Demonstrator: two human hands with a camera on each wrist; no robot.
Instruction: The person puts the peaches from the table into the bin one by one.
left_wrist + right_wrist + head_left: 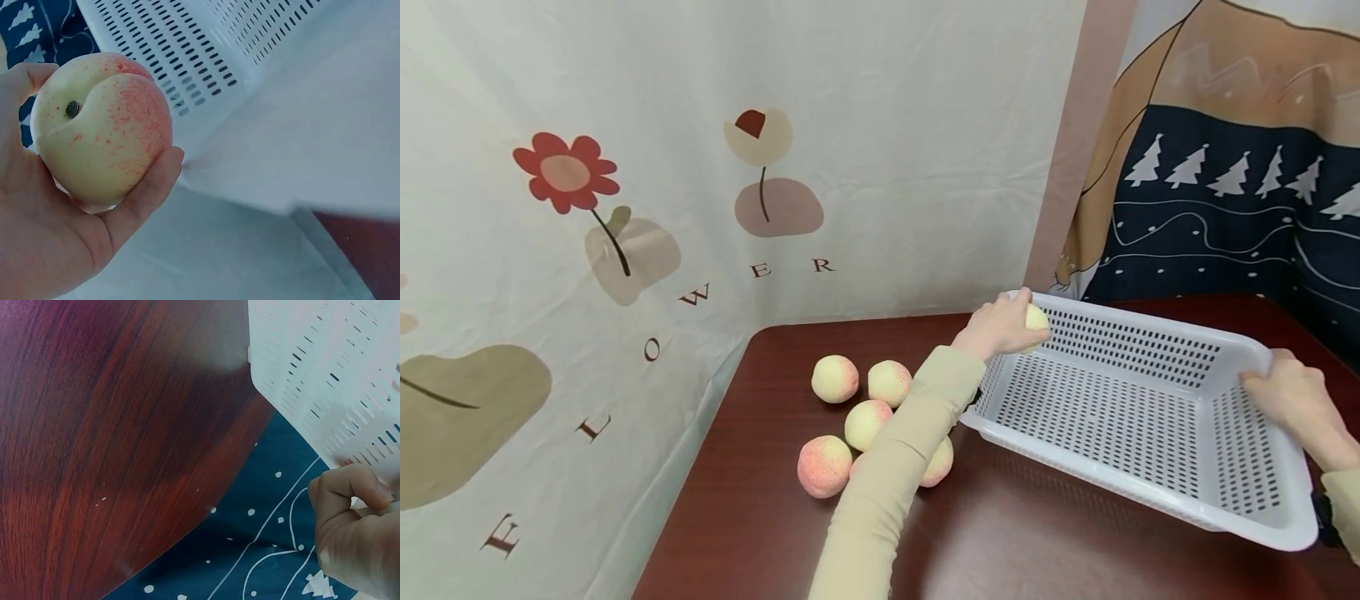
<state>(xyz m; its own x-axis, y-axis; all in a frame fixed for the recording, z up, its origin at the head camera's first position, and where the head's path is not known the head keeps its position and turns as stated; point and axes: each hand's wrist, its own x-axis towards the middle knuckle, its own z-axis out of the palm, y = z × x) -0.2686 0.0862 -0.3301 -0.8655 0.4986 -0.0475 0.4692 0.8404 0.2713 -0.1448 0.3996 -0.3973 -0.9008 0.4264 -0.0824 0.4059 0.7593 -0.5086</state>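
Observation:
My left hand (1002, 325) grips a pale yellow peach (103, 125) with a red blush, over the left end of a white perforated plastic basket (1097, 408). In the left wrist view the thumb and fingers wrap round the peach, its stem pit facing the camera. At the basket's right end my right hand (1292, 396) grips the rim, and the right wrist view shows its fingers (353, 487) curled at the basket's edge. The basket is tilted, and its floor shows no fruit. Several more peaches (835, 379) lie on the table left of the basket, some partly hidden by my left sleeve.
The dark red wooden table (737, 517) has a rounded far-left corner. Behind it hangs a pale curtain (910, 167) with flower prints and letters. A dark blue cloth (1210, 225) with white trees hangs at the back right. My left forearm (880, 483) crosses over the peaches.

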